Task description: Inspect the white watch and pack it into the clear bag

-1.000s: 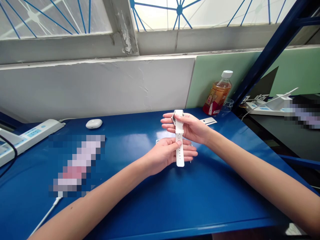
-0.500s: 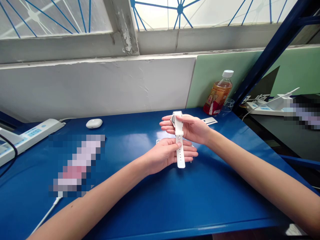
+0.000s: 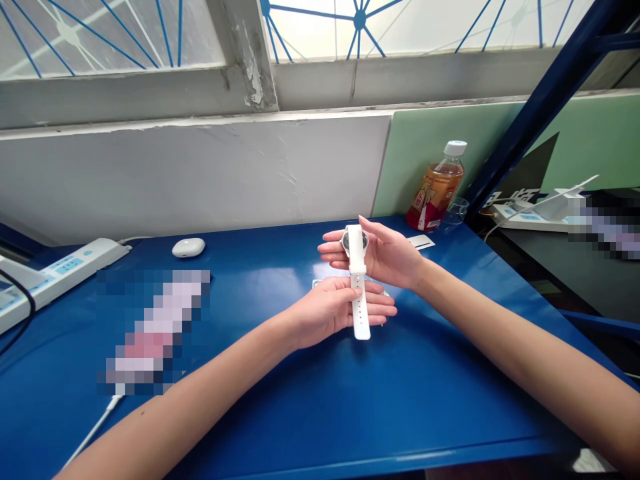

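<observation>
Watch strap pinched between left fingers

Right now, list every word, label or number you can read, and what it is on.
No text can be read.
Bottle label: print too small.
Black sign: white characters, partly hidden, unreadable.
Power strip: blue labels too small.
Card: dark mark, unreadable.
Watch, in left hand and right hand: no text shows.

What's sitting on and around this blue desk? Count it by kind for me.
watch: 1
bottle: 1
power strips: 2
small white case: 1
white card: 1
Total: 6
</observation>
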`<state>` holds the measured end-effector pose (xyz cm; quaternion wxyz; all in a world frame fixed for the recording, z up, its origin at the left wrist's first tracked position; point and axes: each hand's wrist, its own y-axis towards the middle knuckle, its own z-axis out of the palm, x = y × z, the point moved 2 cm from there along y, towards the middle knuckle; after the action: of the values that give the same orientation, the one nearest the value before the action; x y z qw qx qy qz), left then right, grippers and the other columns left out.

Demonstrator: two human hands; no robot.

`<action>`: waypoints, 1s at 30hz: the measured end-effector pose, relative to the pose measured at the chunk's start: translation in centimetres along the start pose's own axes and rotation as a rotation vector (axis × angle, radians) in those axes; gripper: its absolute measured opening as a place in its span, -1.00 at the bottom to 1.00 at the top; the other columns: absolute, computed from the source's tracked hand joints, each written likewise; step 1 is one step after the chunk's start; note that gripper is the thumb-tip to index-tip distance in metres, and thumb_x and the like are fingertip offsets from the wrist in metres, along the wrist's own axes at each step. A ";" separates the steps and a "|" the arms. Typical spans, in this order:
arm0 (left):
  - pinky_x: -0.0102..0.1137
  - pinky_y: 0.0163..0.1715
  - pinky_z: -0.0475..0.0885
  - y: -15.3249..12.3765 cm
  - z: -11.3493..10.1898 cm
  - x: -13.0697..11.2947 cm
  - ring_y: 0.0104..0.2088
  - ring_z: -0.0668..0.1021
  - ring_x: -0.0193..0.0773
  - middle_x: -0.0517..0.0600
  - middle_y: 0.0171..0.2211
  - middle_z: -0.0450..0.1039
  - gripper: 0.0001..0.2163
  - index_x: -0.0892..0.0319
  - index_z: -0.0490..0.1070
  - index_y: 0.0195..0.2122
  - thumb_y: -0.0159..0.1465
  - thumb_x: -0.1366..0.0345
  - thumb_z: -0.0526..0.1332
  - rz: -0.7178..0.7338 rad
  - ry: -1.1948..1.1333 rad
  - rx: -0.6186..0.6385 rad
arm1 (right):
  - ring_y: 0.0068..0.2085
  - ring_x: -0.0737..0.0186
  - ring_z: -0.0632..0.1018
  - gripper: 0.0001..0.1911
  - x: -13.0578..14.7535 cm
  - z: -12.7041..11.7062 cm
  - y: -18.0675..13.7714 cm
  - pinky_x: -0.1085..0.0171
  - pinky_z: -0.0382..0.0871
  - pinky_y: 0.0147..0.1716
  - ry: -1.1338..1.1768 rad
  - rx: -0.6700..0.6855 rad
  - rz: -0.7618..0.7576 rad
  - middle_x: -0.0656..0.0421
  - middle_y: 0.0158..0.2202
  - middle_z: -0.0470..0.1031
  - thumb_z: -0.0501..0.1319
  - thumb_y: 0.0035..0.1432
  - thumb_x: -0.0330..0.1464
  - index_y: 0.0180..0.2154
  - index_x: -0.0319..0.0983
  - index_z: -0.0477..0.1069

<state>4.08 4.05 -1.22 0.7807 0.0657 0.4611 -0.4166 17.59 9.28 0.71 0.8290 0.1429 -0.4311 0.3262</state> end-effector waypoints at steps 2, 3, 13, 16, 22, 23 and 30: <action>-0.12 0.04 0.45 0.0 0.1 0.0 -0.09 0.65 0.01 0.39 -0.04 0.54 -0.77 0.48 0.50 -0.09 0.38 0.48 0.09 -0.014 -0.003 -0.029 | -0.05 0.14 0.62 -0.44 0.0 0.0 0.0 0.17 0.39 0.10 0.002 0.009 0.001 -0.04 -0.05 0.61 -0.14 0.42 -0.15 -0.04 -0.36 0.50; -0.12 0.03 0.45 0.0 0.2 0.0 -0.10 0.65 0.00 0.38 -0.05 0.55 -0.77 0.48 0.50 -0.10 0.39 0.49 0.07 -0.021 -0.006 -0.041 | -0.05 0.15 0.62 -0.44 0.0 0.0 0.0 0.17 0.39 0.10 0.004 0.008 0.000 -0.05 -0.05 0.61 -0.14 0.42 -0.15 -0.04 -0.36 0.50; -0.11 0.00 0.47 0.3 0.1 0.3 -0.13 0.66 -0.01 0.35 -0.10 0.57 -0.81 0.42 0.52 -0.14 0.33 0.46 0.14 -0.001 0.012 -0.081 | -0.11 0.14 0.63 -0.45 0.0 0.1 0.0 0.15 0.42 0.06 0.006 -0.027 0.002 -0.05 -0.08 0.62 -0.16 0.38 -0.18 -0.04 -0.35 0.49; -0.13 -0.03 0.48 0.3 0.1 0.3 -0.16 0.66 -0.01 0.34 -0.12 0.58 -0.80 0.43 0.52 -0.17 0.29 0.49 0.12 0.002 0.011 -0.090 | -0.18 0.14 0.63 -0.47 0.1 0.2 0.0 0.16 0.47 -0.04 0.025 -0.026 -0.011 -0.05 -0.15 0.63 -0.18 0.35 -0.27 -0.02 -0.39 0.47; -0.08 -0.02 0.45 0.2 -0.2 0.0 -0.14 0.65 0.06 0.36 -0.14 0.58 -0.66 0.48 0.48 -0.08 0.26 0.40 0.03 -0.014 -0.124 -0.033 | -0.37 0.26 0.57 -0.52 0.4 -0.4 0.3 0.29 0.50 -0.29 0.105 -0.181 -0.171 0.07 -0.34 0.58 -0.10 0.38 -0.25 -0.12 -0.37 0.51; -0.07 -0.01 0.45 0.2 -0.3 -0.1 -0.13 0.65 0.09 0.38 -0.14 0.58 -0.63 0.50 0.48 -0.08 0.30 0.33 0.00 -0.019 -0.151 -0.041 | -0.39 0.28 0.56 -0.55 0.5 -0.6 0.4 0.32 0.50 -0.31 0.129 -0.267 -0.239 0.10 -0.36 0.57 -0.08 0.38 -0.23 -0.15 -0.33 0.52; -0.12 0.20 0.29 -0.2 0.1 -1.2 0.15 0.49 0.11 0.40 0.11 0.44 -0.53 0.48 0.37 0.10 0.39 0.15 0.00 0.131 -0.326 -0.129 | -0.37 0.37 0.58 -0.82 1.1 -2.0 0.3 0.39 0.50 -0.26 0.178 -0.472 -0.431 0.23 -0.41 0.54 0.23 0.24 -0.23 -0.27 -0.21 0.49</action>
<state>3.73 4.54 -0.21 0.8731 -0.0229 0.3490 -0.3395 19.05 11.02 0.47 0.9236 0.0058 -0.3804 0.0459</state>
